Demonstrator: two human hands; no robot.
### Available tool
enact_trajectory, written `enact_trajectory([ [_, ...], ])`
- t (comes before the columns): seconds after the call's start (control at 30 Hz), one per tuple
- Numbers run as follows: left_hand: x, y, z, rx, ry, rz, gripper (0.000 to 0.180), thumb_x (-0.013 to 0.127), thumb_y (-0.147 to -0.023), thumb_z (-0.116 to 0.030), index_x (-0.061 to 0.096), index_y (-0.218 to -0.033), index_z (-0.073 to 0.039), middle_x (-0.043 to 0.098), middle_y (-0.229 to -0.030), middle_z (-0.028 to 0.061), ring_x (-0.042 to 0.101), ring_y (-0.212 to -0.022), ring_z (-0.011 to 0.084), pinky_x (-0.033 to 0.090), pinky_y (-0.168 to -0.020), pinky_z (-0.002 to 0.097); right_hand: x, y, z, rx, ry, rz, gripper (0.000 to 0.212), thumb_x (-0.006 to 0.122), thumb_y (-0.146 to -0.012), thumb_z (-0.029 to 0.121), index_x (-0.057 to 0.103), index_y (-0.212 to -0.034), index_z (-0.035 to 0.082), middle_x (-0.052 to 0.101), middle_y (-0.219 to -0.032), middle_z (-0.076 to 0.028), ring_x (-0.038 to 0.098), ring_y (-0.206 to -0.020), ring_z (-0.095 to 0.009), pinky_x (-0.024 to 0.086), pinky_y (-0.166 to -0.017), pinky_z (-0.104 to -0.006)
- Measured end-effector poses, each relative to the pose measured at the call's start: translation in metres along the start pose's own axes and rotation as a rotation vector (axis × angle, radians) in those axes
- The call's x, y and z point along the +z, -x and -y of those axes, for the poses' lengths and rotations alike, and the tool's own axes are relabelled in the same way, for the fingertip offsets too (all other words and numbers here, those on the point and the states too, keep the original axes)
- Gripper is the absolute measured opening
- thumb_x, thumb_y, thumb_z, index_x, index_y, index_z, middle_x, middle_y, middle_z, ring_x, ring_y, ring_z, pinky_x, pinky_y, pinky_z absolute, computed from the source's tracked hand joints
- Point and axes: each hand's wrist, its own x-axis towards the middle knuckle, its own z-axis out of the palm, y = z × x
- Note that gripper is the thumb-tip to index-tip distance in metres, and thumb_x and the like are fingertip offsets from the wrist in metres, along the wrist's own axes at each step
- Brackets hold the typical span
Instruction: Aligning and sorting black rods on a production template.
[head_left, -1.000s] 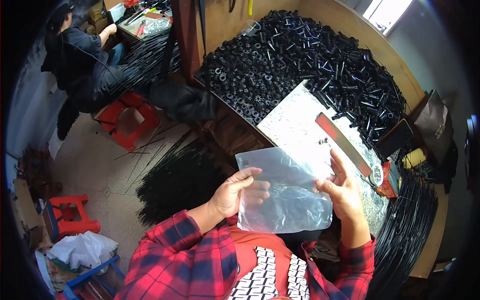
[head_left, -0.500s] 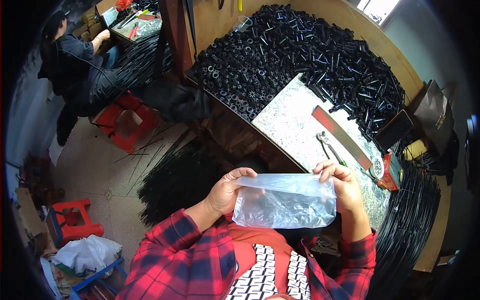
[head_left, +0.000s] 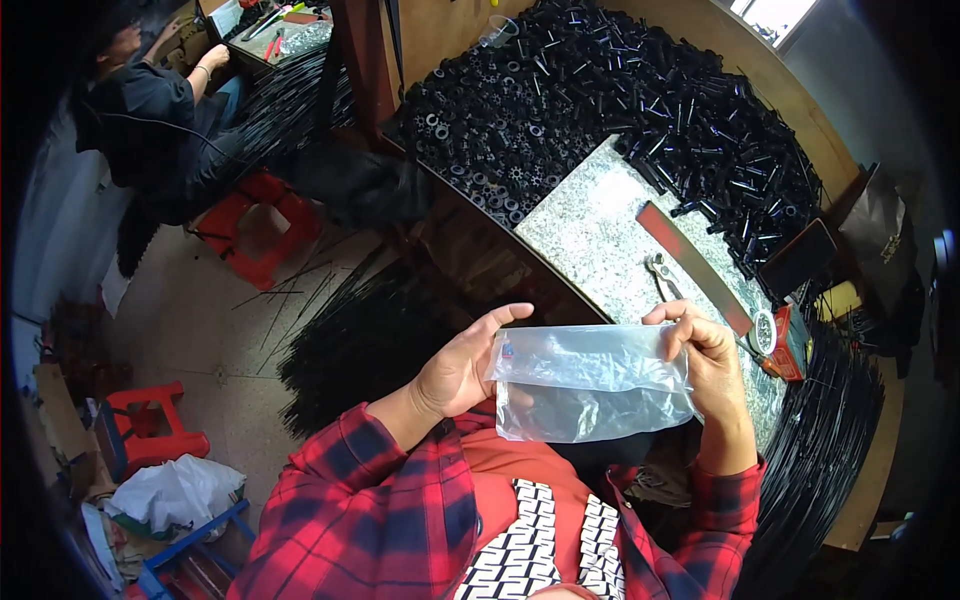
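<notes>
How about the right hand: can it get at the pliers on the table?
Probably yes: the pliers lie on the table just beyond the right hand, and nothing seems to cover their head. That hand is pinching the plastic bag, though, so it would likely need to let go first.

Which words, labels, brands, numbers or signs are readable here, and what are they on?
None can be read clearly.
Clear plastic bag: a small blue-and-red mark near its left edge, too small to read.
Dark bag at the right: a pale marking, too blurred to read.
Red shirt: a black-and-white pattern of repeated shapes, no words I can make out.
</notes>
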Motion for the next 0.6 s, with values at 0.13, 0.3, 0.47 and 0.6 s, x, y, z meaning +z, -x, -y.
enact_trajectory([
  [0.13,0.006,0.000,0.001,-0.069,-0.070,-0.040,0.055,0.056,-0.093,-0.022,0.029,-0.139,-0.010,0.050,-0.128,0.0140,0.060,-0.106,0.0311,0.056,-0.078,0.0444,-0.003,-0.001,-0.002,0.000,-0.035,-0.010,0.022,0.051,-0.079,-0.013,0.054,-0.063,0.003,0.062,-0.097,-0.011,0.056,-0.079,-0.012,0.044,-0.071,-0.0225],
  [0.3,0.004,0.004,0.007,-0.126,-0.091,-0.097,0.040,0.060,-0.091,-0.014,0.046,-0.128,-0.005,0.059,-0.115,0.0103,0.063,-0.101,0.0262,0.055,-0.080,0.0377,-0.004,-0.005,-0.005,0.007,-0.123,0.001,0.022,0.051,-0.081,-0.011,0.054,-0.064,0.003,0.061,-0.098,-0.011,0.057,-0.078,-0.012,0.046,-0.068,-0.0220],
  [0.47,-0.003,0.001,0.012,-0.074,-0.188,-0.084,0.034,0.062,-0.089,-0.010,0.052,-0.121,-0.004,0.062,-0.111,0.0091,0.064,-0.095,0.0202,0.055,-0.079,0.0343,-0.004,-0.008,-0.004,0.119,-0.332,-0.022,0.017,0.053,-0.084,-0.006,0.057,-0.070,0.003,0.061,-0.100,-0.012,0.059,-0.081,-0.014,0.049,-0.071,-0.0248],
  [0.6,0.007,-0.001,0.013,-0.033,-0.156,-0.140,0.033,0.061,-0.089,-0.008,0.052,-0.121,-0.003,0.063,-0.109,0.0100,0.065,-0.092,0.0209,0.055,-0.078,0.0342,-0.002,-0.009,-0.009,0.094,-0.399,-0.019,0.015,0.054,-0.086,-0.003,0.057,-0.072,0.003,0.061,-0.101,-0.011,0.059,-0.081,-0.014,0.049,-0.071,-0.0247],
])
